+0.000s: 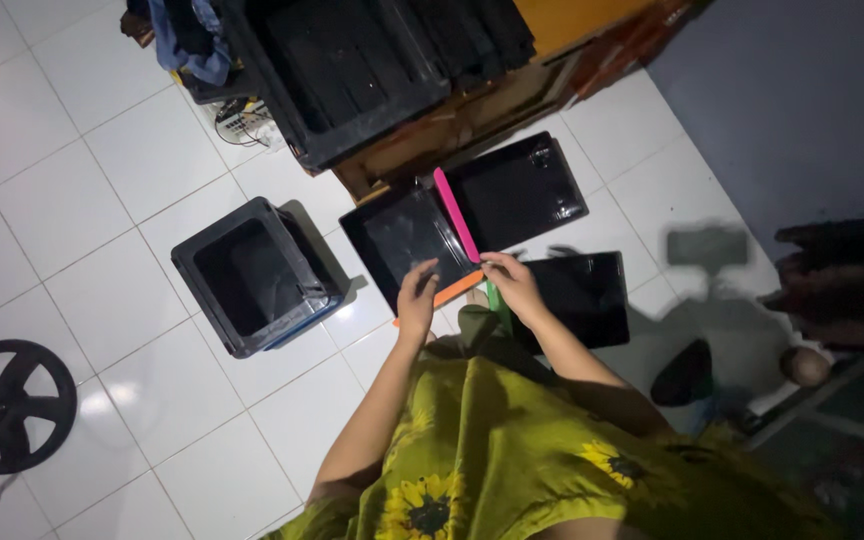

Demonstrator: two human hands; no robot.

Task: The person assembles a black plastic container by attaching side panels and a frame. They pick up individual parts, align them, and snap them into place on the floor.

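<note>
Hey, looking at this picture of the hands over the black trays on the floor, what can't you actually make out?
- Head view: whether the right hand pinches the pink strip; the fingertips blur in the dim light.
- The green strip is mostly hidden under that hand.
- The orange strip is partly covered by the left hand.
- The inside of the black bin is too dark to read.

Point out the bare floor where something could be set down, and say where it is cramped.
Bare white floor tiles spread left of the black bin, up to the fan wheel. Another free patch lies between the bin and the person's left arm. It is crowded around the black trays, where the left hand and right hand meet at the pink strip.
</note>
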